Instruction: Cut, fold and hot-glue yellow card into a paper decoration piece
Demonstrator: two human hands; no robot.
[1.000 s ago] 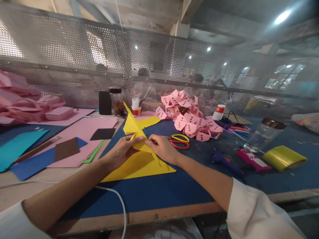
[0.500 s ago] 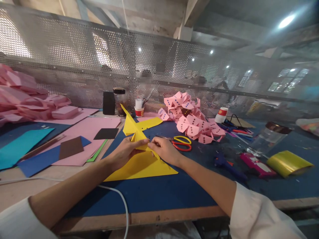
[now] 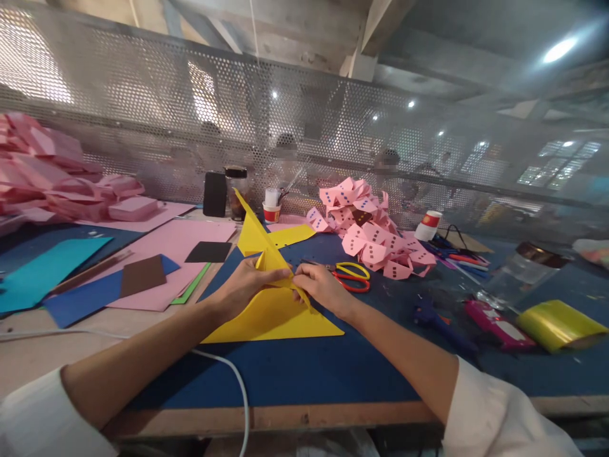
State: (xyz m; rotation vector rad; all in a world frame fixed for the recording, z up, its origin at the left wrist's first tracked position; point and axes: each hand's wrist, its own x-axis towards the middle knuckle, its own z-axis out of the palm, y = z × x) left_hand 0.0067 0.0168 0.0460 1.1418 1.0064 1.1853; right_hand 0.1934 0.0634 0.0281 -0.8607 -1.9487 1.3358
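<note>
A folded piece of yellow paper (image 3: 259,236) is pinched between my two hands over the blue mat. My left hand (image 3: 245,285) grips it from the left, thumb on top and fingers behind. From the right, my right hand (image 3: 320,285) pinches its lower edge, the fingertips close to my left thumb. One long pointed flap rises up and to the left. Beneath both hands lies a larger yellow sheet (image 3: 280,324). A pair of scissors (image 3: 354,277) with red and yellow handles rests just beyond my right hand.
Pink folded paper pieces (image 3: 375,235) are heaped behind the scissors. A glue gun (image 3: 440,320), a pink box-like item (image 3: 497,324) and a clear jar (image 3: 528,273) sit at right. Coloured sheets (image 3: 143,276) cover the left. A white cable (image 3: 233,368) crosses the front edge.
The whole view has shifted slightly, so things appear a little further right. Both hands keep their pinch on the yellow paper, with the right fingers slightly changed in position.
</note>
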